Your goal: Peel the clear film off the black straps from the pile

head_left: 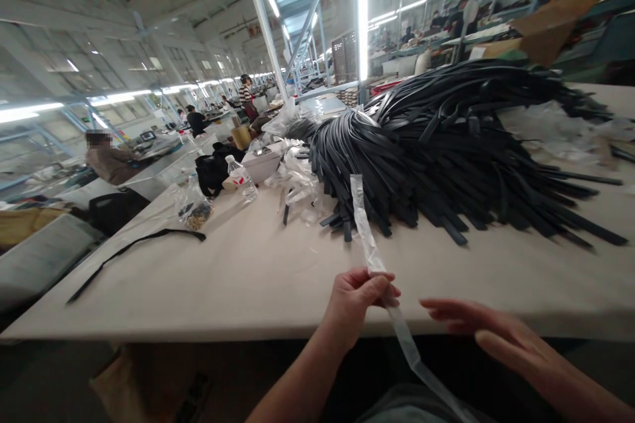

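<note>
A long, narrow strip of thin whitish plastic point(367, 238) runs from the black heap down over the table's front edge toward my body. My left hand point(358, 301) pinches it around the middle, thumb on top. To the right of the strip, my right hand point(483, 327) hovers by the table edge with fingers stretched out and thumb apart, touching nothing. Beyond both hands lies a big pile of flat black straps point(426, 152), many of their cut ends pointing toward me. The strip's far end overlaps the front of this pile.
On the pale tabletop point(238, 277) a single black strap point(133, 244) lies at left. Near it are a bag of small brownish pieces point(197, 211), a water bottle point(241, 178), a black cloth item point(213, 168) and crumpled plastic point(302, 175). A seated person point(112, 158) is farther left.
</note>
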Motion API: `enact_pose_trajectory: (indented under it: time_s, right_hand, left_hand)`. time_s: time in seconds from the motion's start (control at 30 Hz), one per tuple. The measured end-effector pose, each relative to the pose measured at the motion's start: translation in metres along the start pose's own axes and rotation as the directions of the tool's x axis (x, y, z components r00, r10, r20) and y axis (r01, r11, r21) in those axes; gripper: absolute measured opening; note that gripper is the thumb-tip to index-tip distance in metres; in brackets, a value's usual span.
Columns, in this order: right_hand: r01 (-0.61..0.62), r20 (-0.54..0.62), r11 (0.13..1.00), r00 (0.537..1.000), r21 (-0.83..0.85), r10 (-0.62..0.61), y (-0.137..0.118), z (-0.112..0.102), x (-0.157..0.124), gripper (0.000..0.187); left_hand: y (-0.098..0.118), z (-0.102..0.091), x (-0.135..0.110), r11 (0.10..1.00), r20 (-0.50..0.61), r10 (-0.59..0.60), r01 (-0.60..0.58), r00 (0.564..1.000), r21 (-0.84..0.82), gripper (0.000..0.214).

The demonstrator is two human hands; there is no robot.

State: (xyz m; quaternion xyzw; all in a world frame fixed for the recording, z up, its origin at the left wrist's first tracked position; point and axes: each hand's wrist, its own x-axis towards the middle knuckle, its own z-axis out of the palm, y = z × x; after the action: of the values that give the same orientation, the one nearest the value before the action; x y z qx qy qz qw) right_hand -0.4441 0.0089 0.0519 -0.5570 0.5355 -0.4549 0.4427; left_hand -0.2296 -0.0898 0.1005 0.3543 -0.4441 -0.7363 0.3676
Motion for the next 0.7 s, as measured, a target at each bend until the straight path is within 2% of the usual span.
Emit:
enact_pose_trajectory:
  time_s: [0.07, 0.13, 0.23, 0.3, 0.5, 0.7]
  right_hand:
    - [0.012, 0.102, 0.983, 0.994, 0.182, -0.031, -0.036, 0.013, 0.037, 0.059]
    - [0.032, 0.162, 0.986, 0.985, 0.161, -0.058, -0.064, 0.035, 0.073, 0.059]
    - [0.091, 0.137, 0.985, 0.984, 0.148, -0.111, -0.093, 0.070, 0.119, 0.047]
    - [0.122, 0.145, 0.979, 0.979, 0.164, -0.146, -0.105, 0.087, 0.142, 0.045]
    - [0.174, 0.183, 0.968, 0.961, 0.179, -0.206, -0.132, 0.116, 0.179, 0.053]
    - [0.193, 0.190, 0.968, 0.956, 0.160, -0.222, -0.144, 0.134, 0.199, 0.052]
  left_hand:
    - [0.006, 0.003, -0.014, 0.997, 0.043, 0.012, -0.015, 0.999, 0.075, 0.037]
    - [0.011, 0.002, -0.025, 0.993, 0.034, 0.011, -0.015, 0.999, 0.116, 0.037]
    - [0.017, -0.009, -0.036, 0.992, -0.070, 0.030, -0.021, 0.997, 0.127, 0.040]
    - [0.021, -0.023, -0.044, 0.991, -0.152, 0.059, -0.040, 0.987, 0.129, 0.039]
    - [0.019, -0.073, -0.069, 0.988, -0.305, 0.126, -0.093, 0.944, 0.121, 0.030]
    - [-0.002, -0.104, -0.093, 0.992, -0.370, 0.124, -0.109, 0.921, 0.062, 0.029]
